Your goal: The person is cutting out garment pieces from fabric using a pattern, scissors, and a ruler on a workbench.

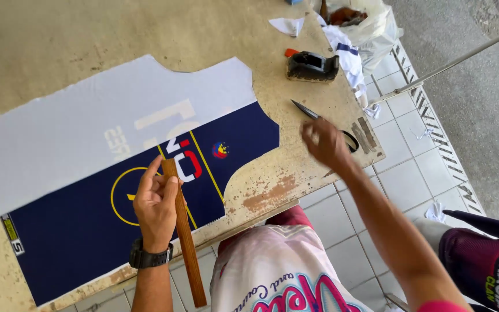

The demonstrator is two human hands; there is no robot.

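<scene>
Left hand (156,205) grips one wooden ruler (183,231) over one navy-and-white fabric panel (88,167) on the table (41,40). Right hand (326,143) is blurred; I judge it loosely curled above one pair of scissors (319,120). One black tool (312,66) lies beyond.

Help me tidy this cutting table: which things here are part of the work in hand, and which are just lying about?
In hand or being reached for:
- wooden stick, held by the left hand
- printed fabric panel under it
- scissors, at the right hand

Lying about:
- black tape dispenser
- paper scrap
- plastic bag and cloth scraps at the table edge
</scene>
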